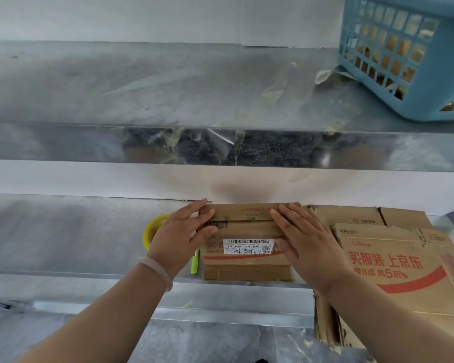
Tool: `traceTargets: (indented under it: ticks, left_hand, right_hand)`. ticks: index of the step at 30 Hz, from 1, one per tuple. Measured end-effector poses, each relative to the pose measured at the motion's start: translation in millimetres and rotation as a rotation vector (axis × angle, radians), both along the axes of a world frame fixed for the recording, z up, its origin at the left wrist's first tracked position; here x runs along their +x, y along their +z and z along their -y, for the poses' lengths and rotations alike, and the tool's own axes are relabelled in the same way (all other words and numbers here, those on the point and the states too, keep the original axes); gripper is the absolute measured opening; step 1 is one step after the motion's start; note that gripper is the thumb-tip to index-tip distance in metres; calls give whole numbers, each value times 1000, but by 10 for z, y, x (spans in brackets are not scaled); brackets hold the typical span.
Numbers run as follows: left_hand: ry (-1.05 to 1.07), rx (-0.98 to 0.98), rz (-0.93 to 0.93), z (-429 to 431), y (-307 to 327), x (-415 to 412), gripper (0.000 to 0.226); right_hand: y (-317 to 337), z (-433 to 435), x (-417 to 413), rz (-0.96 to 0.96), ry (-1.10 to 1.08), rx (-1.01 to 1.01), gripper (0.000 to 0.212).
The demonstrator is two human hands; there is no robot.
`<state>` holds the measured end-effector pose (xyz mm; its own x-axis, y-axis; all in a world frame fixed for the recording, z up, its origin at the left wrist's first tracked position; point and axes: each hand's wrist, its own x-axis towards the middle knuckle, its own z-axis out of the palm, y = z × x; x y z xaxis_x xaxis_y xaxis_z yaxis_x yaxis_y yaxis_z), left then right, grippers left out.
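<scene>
A small cardboard box (247, 233) with a white barcode label stands on the lower steel shelf (63, 237), its top flaps folded down. My left hand (184, 234) presses flat on the box's left side, fingers straight over the flap. My right hand (307, 242) lies flat on the right side, fingers straight and pointing up-left. A pale bangle sits on my left wrist.
A yellow tape roll (152, 229) lies just left of the box, partly behind my left hand. A green marker (195, 263) lies by the box's front left corner. Flattened cartons (393, 263) are stacked at right. A blue basket (409, 53) stands on the upper shelf (142, 82).
</scene>
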<state>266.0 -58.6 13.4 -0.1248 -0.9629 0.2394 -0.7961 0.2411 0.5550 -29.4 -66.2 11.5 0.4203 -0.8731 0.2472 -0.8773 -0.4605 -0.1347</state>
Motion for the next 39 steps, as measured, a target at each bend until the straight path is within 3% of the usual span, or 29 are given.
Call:
traceTargets:
  ticks: [4, 7, 9, 10, 12, 15, 17, 20, 23, 25, 27, 30, 33, 36, 39]
  left_hand:
    - [-36, -73, 79, 5, 10, 27, 71]
    - [-102, -11, -28, -63, -41, 127, 66]
    - [75, 54, -169, -166, -213, 314, 65]
    - [190, 75, -153, -220, -332, 444, 65]
    - [282, 157, 17, -305, -546, 691, 64]
    - [127, 113, 346, -315, -796, 924, 39]
    - [67, 49, 375, -250, -792, 953, 36]
    - [63, -9, 302, -158, -734, 981, 23]
    - [139, -18, 8, -139, -444, 858, 35]
    - [209, 38, -193, -160, -101, 764, 26]
    - [146, 103, -376, -192, 240, 687, 20]
    - [-18, 145, -625, -238, 697, 475, 29]
    - [-147, 163, -601, -202, 970, 164, 30]
    - [-183, 240, -417, -53, 1053, -167, 19]
    - [-169, 341, -247, 98, 1039, -412, 8]
  right_hand:
    - [5, 10, 79, -65, 6, -64, 52]
    - [2, 27, 121, -67, 32, -70, 54]
    - [-2, 40, 111, -59, 29, -38, 54]
    - [-9, 40, 102, -65, 29, -27, 55]
    - [-26, 32, 92, -84, 31, -20, 56]
    - [-1, 8, 97, -82, 18, -20, 54]
    - [26, 1, 110, -78, 11, -14, 53]
    - [53, 11, 118, -79, 5, 1, 56]
    - [48, 23, 112, -80, -4, 16, 59]
    - [49, 21, 119, -74, -4, 18, 59]
    - [46, 13, 127, -69, -7, 24, 59]
    - [75, 18, 141, -65, -19, 66, 60]
    - [76, 31, 143, -93, -19, 77, 63]
    - [124, 37, 142, -65, -9, 113, 59]
    - [228, 29, 132, 15, 20, 174, 70]
